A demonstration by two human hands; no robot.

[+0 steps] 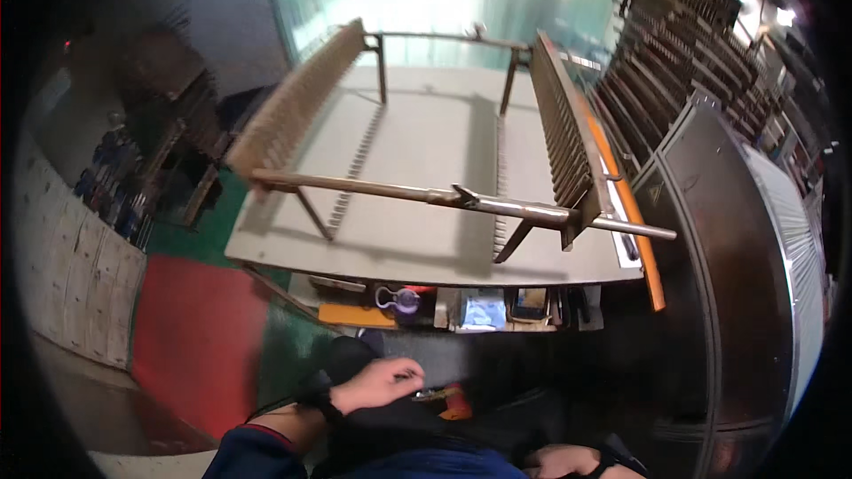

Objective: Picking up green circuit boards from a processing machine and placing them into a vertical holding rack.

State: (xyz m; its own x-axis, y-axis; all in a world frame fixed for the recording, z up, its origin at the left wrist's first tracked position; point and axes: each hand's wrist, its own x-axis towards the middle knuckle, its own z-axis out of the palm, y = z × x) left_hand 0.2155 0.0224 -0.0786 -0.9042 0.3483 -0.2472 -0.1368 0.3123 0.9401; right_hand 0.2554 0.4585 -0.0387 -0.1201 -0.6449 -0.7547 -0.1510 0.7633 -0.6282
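Note:
My left hand is in front of my body, below the table's front edge, with its fingers curled in. What they hold, if anything, cannot be made out. Just right of it, an orange-red object lies against my dark clothing. My right hand is low at the bottom edge of the head view, its fingers hidden. Neither hand touches the brown metal rack frame on the white table. This frame stands on short legs, with toothed bars along both sides and a rod across the front.
Under the tabletop, a shelf holds a blue packet, a round purple-and-white item and an orange piece. An orange strip runs along the table's right edge. A metal cabinet and stacked toothed racks stand right; a red mat lies left.

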